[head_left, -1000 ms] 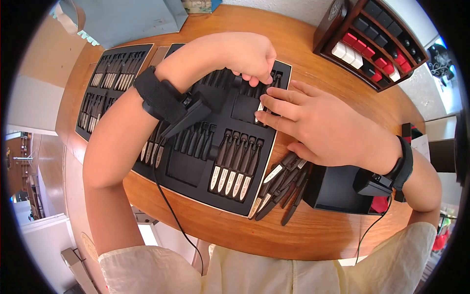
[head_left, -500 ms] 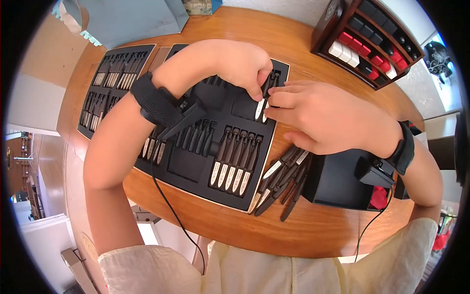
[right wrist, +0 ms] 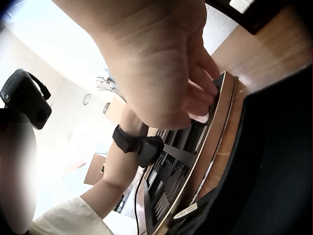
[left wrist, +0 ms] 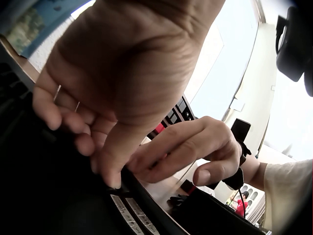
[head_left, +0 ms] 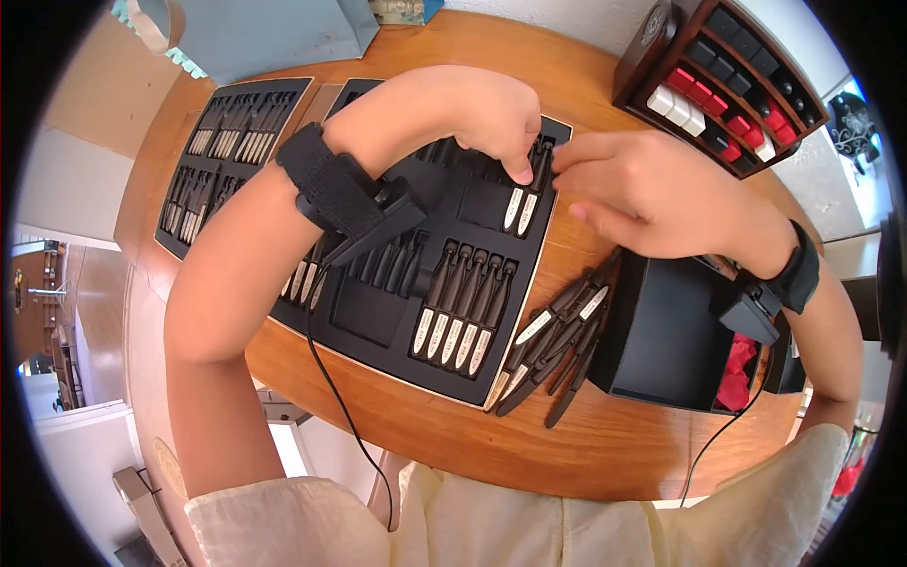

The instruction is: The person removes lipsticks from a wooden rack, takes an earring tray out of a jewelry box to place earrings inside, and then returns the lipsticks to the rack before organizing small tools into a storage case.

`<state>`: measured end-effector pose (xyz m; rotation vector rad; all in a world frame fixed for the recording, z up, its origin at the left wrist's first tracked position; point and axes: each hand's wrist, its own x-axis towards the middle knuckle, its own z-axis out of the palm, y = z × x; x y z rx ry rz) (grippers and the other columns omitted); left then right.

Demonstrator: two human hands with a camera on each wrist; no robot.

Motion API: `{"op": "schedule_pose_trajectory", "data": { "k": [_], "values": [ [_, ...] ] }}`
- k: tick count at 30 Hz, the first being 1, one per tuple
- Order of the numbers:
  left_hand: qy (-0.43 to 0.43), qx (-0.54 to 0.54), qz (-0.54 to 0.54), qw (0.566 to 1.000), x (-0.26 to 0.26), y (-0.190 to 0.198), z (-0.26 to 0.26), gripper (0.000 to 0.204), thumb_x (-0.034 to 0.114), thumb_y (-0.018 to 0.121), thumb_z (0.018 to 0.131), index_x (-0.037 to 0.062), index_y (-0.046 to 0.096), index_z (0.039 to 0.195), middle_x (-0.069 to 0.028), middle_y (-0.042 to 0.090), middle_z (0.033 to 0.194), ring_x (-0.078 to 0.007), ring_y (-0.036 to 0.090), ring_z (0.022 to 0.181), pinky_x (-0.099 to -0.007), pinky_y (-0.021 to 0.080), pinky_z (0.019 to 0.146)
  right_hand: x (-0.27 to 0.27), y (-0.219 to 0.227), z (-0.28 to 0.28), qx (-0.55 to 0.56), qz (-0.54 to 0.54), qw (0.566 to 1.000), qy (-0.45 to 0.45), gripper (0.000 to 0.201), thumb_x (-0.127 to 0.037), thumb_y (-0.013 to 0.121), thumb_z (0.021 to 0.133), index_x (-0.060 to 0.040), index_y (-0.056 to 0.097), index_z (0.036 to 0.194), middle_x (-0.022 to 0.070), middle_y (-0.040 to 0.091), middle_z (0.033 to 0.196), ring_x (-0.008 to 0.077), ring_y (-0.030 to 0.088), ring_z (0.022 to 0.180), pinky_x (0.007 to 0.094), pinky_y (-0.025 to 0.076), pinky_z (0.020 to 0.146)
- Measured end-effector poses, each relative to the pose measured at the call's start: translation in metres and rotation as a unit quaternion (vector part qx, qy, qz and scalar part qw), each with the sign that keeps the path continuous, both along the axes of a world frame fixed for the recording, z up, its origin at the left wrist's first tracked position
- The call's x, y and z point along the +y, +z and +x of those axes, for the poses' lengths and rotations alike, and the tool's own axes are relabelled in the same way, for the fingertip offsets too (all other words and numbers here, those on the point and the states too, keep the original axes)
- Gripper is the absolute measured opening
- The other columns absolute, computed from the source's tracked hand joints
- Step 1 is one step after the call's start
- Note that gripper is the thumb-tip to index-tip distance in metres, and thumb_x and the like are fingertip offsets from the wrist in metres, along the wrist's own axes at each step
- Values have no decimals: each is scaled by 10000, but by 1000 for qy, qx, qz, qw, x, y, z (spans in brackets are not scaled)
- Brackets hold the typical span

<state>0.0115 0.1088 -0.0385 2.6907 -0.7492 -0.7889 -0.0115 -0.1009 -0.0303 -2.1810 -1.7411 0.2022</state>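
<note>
Two slim dark tapered sticks with white labelled ends (head_left: 513,208) lie side by side in the upper right compartment of a black tray (head_left: 444,386). My left hand (head_left: 496,113) bends down over them, its thumb pressing at the upper part of one stick and the other fingers loosely bent. In the left wrist view, the thumb (left wrist: 113,169) comes down just above the white labels. My right hand (head_left: 642,189) reaches in from the right, fingertips at the tray's right edge. More labelled sticks (head_left: 455,331) fill the lower right compartment.
Loose sticks (head_left: 557,331) are heaped right of the tray. Beside them stands an open black box (head_left: 652,331) with red cloth (head_left: 742,373) inside. A wooden rack (head_left: 624,85) is at the back right, a second tray (head_left: 203,163) at left, a blue-grey bag (head_left: 283,38) behind.
The left hand has come down from the compartment's top, exposing two white labels its thumb was first beyond. The right hand has drawn back from the labels to the tray's edge.
</note>
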Motion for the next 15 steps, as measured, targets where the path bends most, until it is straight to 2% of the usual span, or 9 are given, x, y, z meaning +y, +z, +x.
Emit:
{"op": "schedule_pose_trajectory", "data": {
  "k": [2,9,11,13,15],
  "values": [
    [1,1,4,1000,-1,-1,0,292,276,777,777,3,677,802,-99,629,675,-235,589,660,-379,457,614,-3,6,2,-48,-16,998,-23,163,-110,601,872,46,628,832,161,616,884,364,630,844,422,510,766],
    [3,5,21,1000,-3,3,0,286,263,774,776,0,664,788,-89,612,658,-221,567,637,-368,441,595,-4,20,-17,-55,-19,998,-6,127,-92,623,802,33,634,788,171,607,854,359,625,833,429,515,756],
    [-3,8,14,1000,-1,3,0,287,263,772,778,1,655,774,-83,606,651,-212,557,629,-363,436,589,-3,16,-27,-59,-77,994,51,120,-81,630,751,38,644,763,173,618,841,343,632,837,423,524,767],
    [9,22,3,1000,1,2,-1,297,269,760,802,7,632,748,-64,583,638,-193,537,615,-355,426,578,-3,1,-36,-80,-59,994,54,124,-82,625,744,39,647,738,169,630,824,328,647,823,412,539,755],
    [0,27,-16,1000,4,1,-2,301,273,753,816,10,624,749,-58,577,643,-188,536,622,-350,426,584,-1,-9,-44,-56,-89,994,39,131,-91,617,761,35,650,774,160,638,828,330,654,803,406,550,728]
  ]
}}
